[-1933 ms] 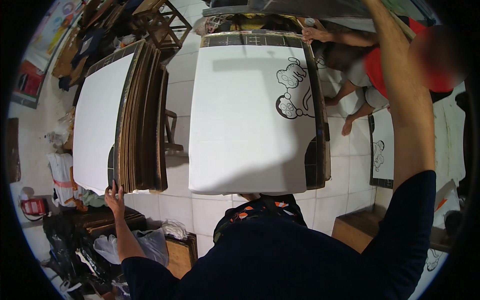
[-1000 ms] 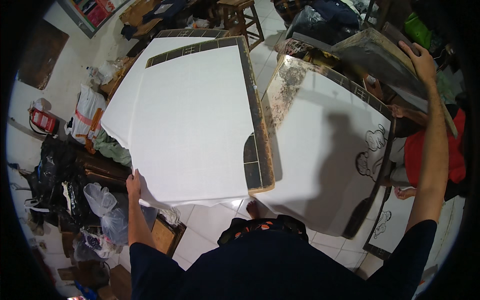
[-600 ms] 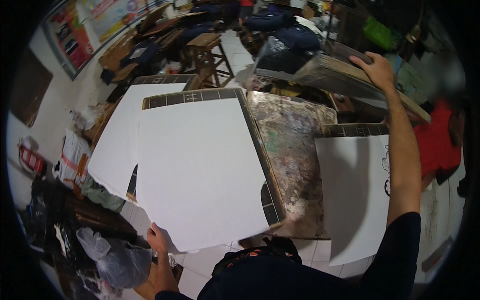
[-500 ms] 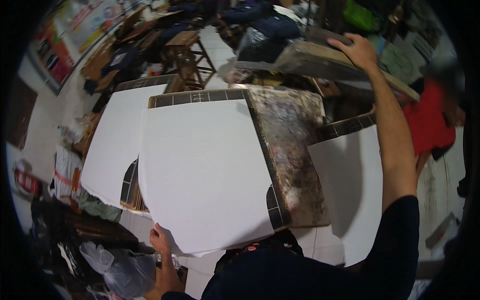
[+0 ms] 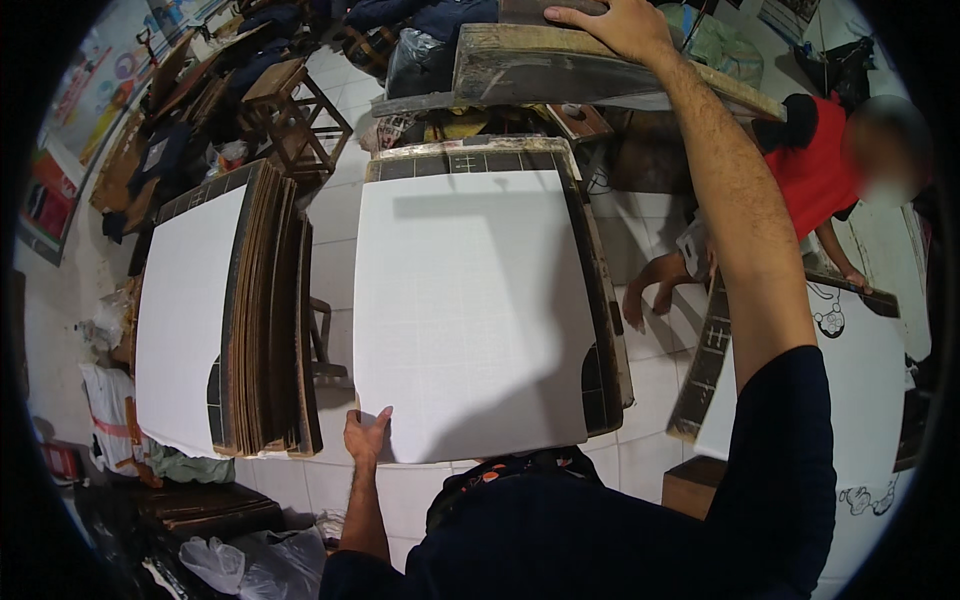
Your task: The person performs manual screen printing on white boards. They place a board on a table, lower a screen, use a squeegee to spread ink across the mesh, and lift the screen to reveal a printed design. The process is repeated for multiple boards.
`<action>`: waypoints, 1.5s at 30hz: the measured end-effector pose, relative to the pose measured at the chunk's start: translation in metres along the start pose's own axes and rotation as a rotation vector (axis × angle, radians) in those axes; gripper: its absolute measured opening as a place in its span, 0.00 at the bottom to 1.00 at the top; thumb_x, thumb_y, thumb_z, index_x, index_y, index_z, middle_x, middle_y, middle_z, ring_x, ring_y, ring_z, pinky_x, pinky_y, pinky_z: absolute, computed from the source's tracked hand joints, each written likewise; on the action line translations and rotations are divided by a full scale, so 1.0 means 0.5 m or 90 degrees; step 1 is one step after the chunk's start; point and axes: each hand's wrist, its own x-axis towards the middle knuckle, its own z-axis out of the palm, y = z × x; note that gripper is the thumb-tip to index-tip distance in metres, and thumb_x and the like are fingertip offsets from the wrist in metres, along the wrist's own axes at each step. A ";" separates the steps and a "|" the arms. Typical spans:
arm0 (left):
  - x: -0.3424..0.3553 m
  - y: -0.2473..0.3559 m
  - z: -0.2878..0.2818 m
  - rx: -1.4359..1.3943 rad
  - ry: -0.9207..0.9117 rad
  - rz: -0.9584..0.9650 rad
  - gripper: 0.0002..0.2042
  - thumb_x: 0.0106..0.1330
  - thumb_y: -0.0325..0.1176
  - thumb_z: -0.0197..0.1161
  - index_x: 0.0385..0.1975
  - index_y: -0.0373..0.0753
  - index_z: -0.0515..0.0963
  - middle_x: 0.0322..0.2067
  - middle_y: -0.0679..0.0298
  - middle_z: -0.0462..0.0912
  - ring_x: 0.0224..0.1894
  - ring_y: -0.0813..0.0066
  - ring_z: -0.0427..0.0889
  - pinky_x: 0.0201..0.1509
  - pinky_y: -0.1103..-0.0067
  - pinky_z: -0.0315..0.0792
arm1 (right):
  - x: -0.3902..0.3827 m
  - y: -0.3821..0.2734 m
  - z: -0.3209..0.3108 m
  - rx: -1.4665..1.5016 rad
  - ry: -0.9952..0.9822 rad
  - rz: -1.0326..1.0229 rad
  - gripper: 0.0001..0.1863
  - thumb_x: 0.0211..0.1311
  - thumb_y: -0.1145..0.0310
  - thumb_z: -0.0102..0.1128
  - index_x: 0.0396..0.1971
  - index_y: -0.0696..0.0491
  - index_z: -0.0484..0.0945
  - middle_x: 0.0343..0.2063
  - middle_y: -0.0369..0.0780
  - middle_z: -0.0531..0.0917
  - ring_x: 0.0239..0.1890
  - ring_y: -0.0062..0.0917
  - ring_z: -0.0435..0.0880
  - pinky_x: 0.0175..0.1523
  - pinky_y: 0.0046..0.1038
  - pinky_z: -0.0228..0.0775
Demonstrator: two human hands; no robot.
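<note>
In front of me a dark board with grid marks along its edges lies on a stained base. White fabric covers most of the board, and shadows fall across it. My left hand grips the board's near left corner, thumb on top of the fabric, other fingers partly hidden. Above the far end, my right hand is closed over the top of a raised wooden screen-printing frame. The frame is tilted up, and its dark face is partly in view.
On the left stands a thick stack of similar boards, white fabric on top. At right a person in a red top touches another board with black line drawings on its fabric. A wooden stool stands at far left, plastic bags at lower left.
The fabric-covered board has come from over the left stack and now lies on the stained base. My left hand moved right with it. The co-worker's board has shifted right and shows line drawings.
</note>
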 end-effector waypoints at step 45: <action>-0.076 0.463 0.296 -0.054 -0.004 0.482 0.55 0.53 0.50 0.84 0.74 0.26 0.59 0.68 0.42 0.71 0.73 0.43 0.67 0.76 0.52 0.60 | -0.731 0.097 0.498 0.113 -0.365 -0.088 0.17 0.59 0.60 0.75 0.44 0.48 0.82 0.38 0.38 0.85 0.47 0.38 0.82 0.53 0.45 0.67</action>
